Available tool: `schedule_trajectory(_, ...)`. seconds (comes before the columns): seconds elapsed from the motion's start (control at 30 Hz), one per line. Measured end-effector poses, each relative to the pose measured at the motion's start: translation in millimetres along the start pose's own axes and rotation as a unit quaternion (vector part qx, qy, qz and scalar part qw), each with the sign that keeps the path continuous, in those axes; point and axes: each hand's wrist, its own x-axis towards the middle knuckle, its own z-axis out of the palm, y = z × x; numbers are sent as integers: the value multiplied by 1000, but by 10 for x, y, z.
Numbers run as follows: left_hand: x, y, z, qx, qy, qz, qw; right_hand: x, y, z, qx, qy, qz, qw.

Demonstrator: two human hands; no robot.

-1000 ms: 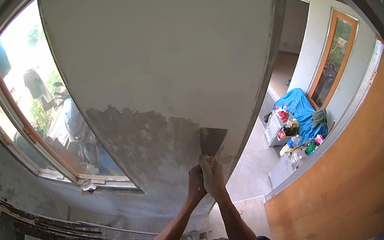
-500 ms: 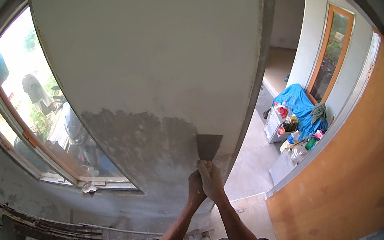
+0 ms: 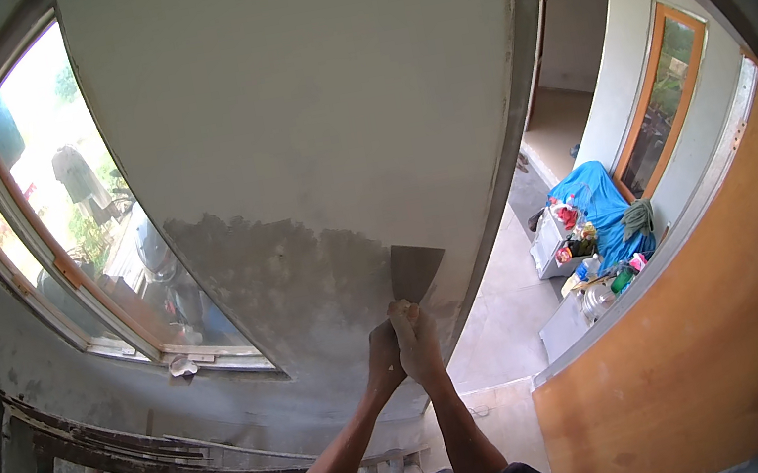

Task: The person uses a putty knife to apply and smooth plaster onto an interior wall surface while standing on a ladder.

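Both hands are closed together on the handle of a wide metal scraper (image 3: 416, 268), whose dark blade lies against the upright wall panel (image 3: 304, 89) in front of me. My right hand (image 3: 418, 340) is wrapped round the handle, fingers toward the top; my left hand (image 3: 383, 356) grips just beside and beneath it. The handle itself is mostly hidden by the fingers. The upper panel is pale and smooth, while the part left of and below the blade has a mottled grey, ragged-edged patch (image 3: 274, 269).
A window (image 3: 36, 194) is on the left, above a worn wooden ladder-like frame (image 3: 115, 456). At the right, a passage floor (image 3: 488, 318) leads to a doorway (image 3: 569, 54), beside a blue sheet (image 3: 601, 194) heaped with containers. An orange-brown wooden board (image 3: 680, 356) stands at the lower right.
My hands and the scraper dipped a little half a second ago and are now higher again, near their height of a second ago. The view has shifted slightly.
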Motion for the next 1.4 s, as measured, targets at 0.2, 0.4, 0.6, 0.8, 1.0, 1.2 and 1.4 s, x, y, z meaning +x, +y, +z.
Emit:
schedule_trajectory(0.2,-273,-302,129,-29,23,22,999,-152,483,69,-14,33,-22,999)
schedule_trajectory(0.4,182,15,-40,-24,-2,53,998,131,-66,20,-21,24,-81,996)
schedule_trajectory(0.6,-221,-210,203,-67,45,5,997,-131,442,18,-42,28,-50,997)
schedule_trajectory(0.8,5,-70,18,-62,14,23,998,20,81,49,-25,13,-44,999)
schedule_trajectory(1.0,-157,-239,46,-50,17,25,998,-77,269,138,-59,34,-31,997)
schedule_trajectory(1.2,18,-194,-57,-74,12,-5,997,53,138,136,-34,19,-55,998)
schedule_trajectory(1.4,-201,-312,97,-93,23,1,995,-68,287,58,-59,6,-1,998)
